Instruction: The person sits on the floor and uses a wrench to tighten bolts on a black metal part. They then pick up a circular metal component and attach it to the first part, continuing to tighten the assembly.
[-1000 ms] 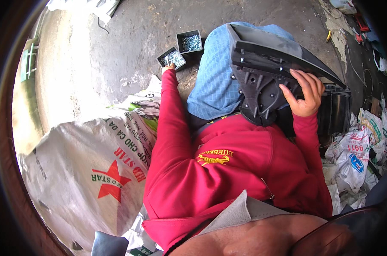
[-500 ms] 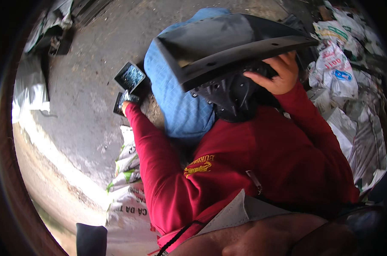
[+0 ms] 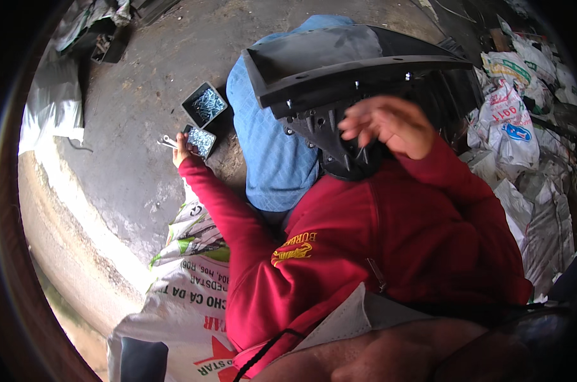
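Observation:
My left hand (image 3: 183,151) is closed on a wrench (image 3: 168,141) with a bright metal end, beside a small dark box of nuts (image 3: 200,140). Just beyond stands a second box, filled with bolts (image 3: 207,107). Across my lap lies a large black plastic panel (image 3: 365,70), with several bolts (image 3: 357,84) sticking out of its near edge. A black ribbed bracket (image 3: 339,143) sits below that edge. My right hand (image 3: 390,126) hovers over the bracket, slightly blurred, its fingers loosely bent and apart. I see nothing held in it.
White printed sacks (image 3: 505,118) are heaped on the right. Another printed sack (image 3: 186,280) lies at my left side. A dark open container (image 3: 108,44) and pale plastic sheeting (image 3: 53,108) are at the far left, on the grey concrete floor (image 3: 132,95).
My left hand has come out of the nut box toward the left with the wrench. My right hand has left the panel's edge and moved inward. Bolts now show along that edge.

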`<state>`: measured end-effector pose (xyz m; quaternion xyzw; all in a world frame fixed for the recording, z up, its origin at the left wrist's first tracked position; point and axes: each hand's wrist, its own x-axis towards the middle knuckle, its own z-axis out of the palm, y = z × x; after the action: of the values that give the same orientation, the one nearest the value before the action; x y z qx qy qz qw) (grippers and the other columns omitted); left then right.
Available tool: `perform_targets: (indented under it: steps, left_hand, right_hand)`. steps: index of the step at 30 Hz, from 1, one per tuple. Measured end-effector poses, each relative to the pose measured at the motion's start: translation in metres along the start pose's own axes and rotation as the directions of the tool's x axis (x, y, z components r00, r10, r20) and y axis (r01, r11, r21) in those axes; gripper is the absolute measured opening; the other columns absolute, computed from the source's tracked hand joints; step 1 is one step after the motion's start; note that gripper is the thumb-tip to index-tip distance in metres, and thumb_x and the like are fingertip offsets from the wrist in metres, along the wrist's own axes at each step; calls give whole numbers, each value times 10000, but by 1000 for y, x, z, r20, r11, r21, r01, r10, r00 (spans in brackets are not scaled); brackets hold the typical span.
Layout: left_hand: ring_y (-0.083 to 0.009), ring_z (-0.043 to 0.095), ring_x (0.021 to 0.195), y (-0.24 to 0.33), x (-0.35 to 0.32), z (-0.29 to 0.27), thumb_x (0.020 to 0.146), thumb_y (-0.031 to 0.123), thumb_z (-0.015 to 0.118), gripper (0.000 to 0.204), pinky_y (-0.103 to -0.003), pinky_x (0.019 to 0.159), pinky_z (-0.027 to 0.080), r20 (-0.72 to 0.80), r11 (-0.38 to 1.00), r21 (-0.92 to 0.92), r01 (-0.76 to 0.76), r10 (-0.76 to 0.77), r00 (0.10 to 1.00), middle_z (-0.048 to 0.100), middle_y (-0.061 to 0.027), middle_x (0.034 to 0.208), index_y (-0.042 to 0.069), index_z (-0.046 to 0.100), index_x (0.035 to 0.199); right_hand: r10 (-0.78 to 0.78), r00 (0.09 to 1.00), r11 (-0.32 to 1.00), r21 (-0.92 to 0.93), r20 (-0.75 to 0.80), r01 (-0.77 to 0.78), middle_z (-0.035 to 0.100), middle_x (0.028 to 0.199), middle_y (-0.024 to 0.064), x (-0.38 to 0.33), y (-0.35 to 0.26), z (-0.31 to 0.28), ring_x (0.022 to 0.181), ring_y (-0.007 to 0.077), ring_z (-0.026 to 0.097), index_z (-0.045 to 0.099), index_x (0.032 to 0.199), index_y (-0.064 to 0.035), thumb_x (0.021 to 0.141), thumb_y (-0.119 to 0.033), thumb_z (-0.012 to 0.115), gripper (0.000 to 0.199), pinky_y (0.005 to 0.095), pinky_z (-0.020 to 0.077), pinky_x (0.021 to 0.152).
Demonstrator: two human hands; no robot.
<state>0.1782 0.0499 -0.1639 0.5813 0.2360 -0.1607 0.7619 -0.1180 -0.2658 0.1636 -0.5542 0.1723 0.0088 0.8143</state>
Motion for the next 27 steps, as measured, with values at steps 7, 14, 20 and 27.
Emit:
perform_targets:
  steps: [7,14,20,27]
  left_hand:
    - [-164,613,646,139,-250,105,777,49,744,82,-257,560,455,842,832,-97,-546,361,402,705,-109,793,-14,720,826]
    - [-213,697,800,121,-321,139,748,-64,713,272,-302,695,551,945,319,119,-940,254,206,711,-130,939,-11,720,1015]
    - [-76,609,571,151,-311,143,869,-11,706,147,-228,514,478,730,377,327,-867,482,485,721,-73,787,-23,725,1014]
    - [-246,710,711,158,-297,170,787,102,794,211,-323,630,539,775,-123,370,-921,587,233,715,-114,849,50,725,980]
  right_hand:
    - [393,849,703,479,354,-525,535,1423,143,29,38,27,1351,253,487,461,1422,-6,1051,-342,411,503,405,448,1060]
    - [388,861,605,614,329,-507,669,1123,65,28,61,21,1014,178,650,575,1303,-36,1023,-280,523,375,372,545,921]
    - [-358,932,863,-360,62,355,449,631,-71,17,23,17,543,23,422,690,1153,-64,945,-172,673,236,216,379,525]
    - [-631,716,93,-887,299,452,697,867,56,53,10,12,784,250,681,710,1144,-135,799,-246,760,365,368,554,692]
